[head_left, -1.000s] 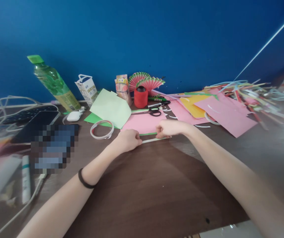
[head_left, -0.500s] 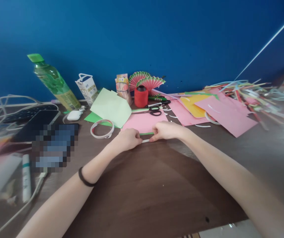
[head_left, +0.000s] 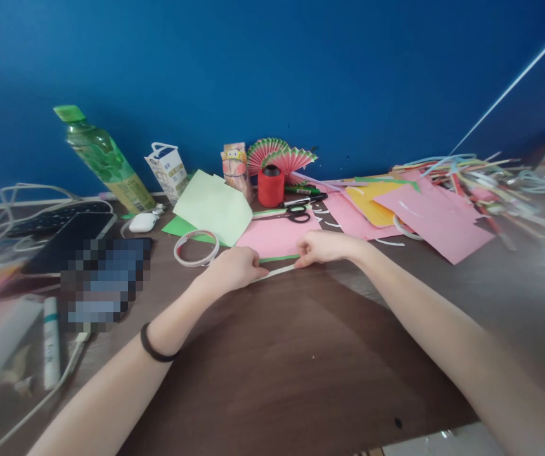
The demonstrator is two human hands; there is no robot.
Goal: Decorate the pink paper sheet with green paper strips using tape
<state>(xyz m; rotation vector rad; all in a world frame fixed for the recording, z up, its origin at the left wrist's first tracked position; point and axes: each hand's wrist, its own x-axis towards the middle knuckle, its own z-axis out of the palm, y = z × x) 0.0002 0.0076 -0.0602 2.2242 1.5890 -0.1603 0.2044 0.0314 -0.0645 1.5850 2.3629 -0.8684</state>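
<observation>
My left hand [head_left: 235, 268] pinches one end of a narrow white strip of tape [head_left: 279, 272] just above the dark table. The strip's other end is between the fingertips of my right hand [head_left: 322, 247], and it runs straight between them. Right behind my hands lies a pink sheet of paper [head_left: 272, 237] with a green near edge. Black-handled scissors [head_left: 298, 214] rest at the back of that sheet. A roll of white tape [head_left: 176, 251] lies just left of my left hand.
Pale green paper [head_left: 213, 206] lies behind the tape roll. A red spool [head_left: 271, 188] and pink paper fans [head_left: 296, 159] stand by the blue wall. Pink and yellow sheets [head_left: 443, 221] spread at right. At left are a phone [head_left: 132, 275], a marker [head_left: 51, 342] and a green bottle [head_left: 99, 155].
My left hand has moved left and slightly toward me, and my right hand slightly right. The gap between them is wider, so more of the white strip shows.
</observation>
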